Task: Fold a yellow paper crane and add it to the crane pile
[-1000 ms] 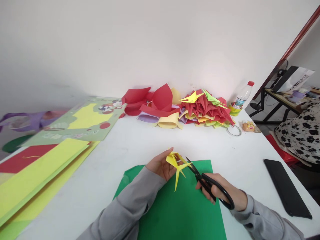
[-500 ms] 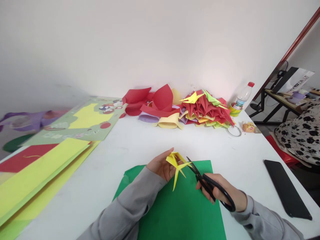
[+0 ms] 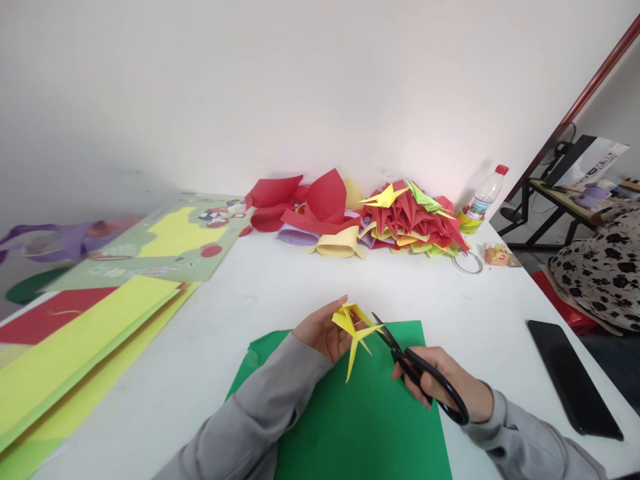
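Yellow origami (image 3: 355,333), one, in left hand (image 3: 324,333) over green paper (image 3: 365,427). Fingers part-curled, holding it. Right hand (image 3: 453,380) closed round handles of one scissors (image 3: 399,355), blades at its right edge, contact unclear. Back right of desk (image 3: 240,293): one bottle (image 3: 483,199), one ring (image 3: 468,271).
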`<state>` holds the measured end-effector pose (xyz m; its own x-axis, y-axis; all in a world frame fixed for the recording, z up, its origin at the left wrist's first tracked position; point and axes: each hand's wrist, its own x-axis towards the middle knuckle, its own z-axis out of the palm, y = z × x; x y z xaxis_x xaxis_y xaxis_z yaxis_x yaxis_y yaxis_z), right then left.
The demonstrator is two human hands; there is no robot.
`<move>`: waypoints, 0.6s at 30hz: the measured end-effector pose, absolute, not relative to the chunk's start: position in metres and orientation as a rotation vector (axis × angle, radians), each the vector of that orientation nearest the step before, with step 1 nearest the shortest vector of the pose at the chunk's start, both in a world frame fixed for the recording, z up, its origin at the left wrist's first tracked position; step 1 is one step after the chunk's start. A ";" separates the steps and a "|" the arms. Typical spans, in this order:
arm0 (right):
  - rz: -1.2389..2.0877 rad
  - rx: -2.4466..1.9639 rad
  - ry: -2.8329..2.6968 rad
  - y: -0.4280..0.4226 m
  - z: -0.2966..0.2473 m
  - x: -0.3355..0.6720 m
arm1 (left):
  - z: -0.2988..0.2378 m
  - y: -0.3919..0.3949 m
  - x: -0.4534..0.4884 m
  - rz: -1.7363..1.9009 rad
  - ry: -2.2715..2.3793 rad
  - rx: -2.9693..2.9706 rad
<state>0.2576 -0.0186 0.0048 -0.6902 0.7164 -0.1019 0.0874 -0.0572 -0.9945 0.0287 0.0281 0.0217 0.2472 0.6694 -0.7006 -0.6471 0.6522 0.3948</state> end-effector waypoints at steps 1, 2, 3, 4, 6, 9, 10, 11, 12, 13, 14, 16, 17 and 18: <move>1.798 -0.860 -1.759 -0.019 0.005 0.257 | 0.022 0.028 0.029 0.898 0.979 0.034; 1.801 -0.866 -1.755 -0.019 0.006 0.257 | 0.022 0.028 0.029 0.897 0.984 0.043; 1.806 -0.872 -1.750 -0.019 0.006 0.257 | 0.023 0.028 0.029 0.895 0.986 0.052; 1.811 -0.873 -1.746 -0.019 0.007 0.257 | 0.022 0.028 0.029 0.893 0.985 0.063; 1.813 -0.880 -1.746 -0.019 0.007 0.257 | 0.022 0.029 0.029 0.889 0.987 0.076; 1.808 -0.889 -1.749 -0.019 0.007 0.257 | 0.022 0.029 0.029 0.889 1.000 0.064; 1.807 -0.889 -1.749 -0.019 0.007 0.258 | 0.023 0.028 0.029 0.890 1.004 0.058; 1.808 -0.888 -1.750 -0.019 0.007 0.258 | 0.023 0.028 0.029 0.892 1.010 0.052; 1.808 -0.886 -1.754 -0.019 0.007 0.257 | 0.023 0.028 0.029 0.894 1.012 0.050; 1.807 -0.885 -1.755 -0.019 0.007 0.257 | 0.024 0.028 0.029 0.894 1.015 0.051; 1.805 -0.885 -1.756 -0.019 0.008 0.257 | 0.024 0.027 0.029 0.890 1.016 0.056; 1.809 -0.892 -1.748 -0.019 0.008 0.257 | 0.024 0.027 0.029 0.878 1.012 0.072; 1.812 -0.897 -1.741 -0.019 0.008 0.257 | 0.024 0.027 0.029 0.873 1.009 0.078; 1.817 -0.900 -1.733 -0.019 0.008 0.256 | 0.024 0.027 0.029 0.870 1.007 0.082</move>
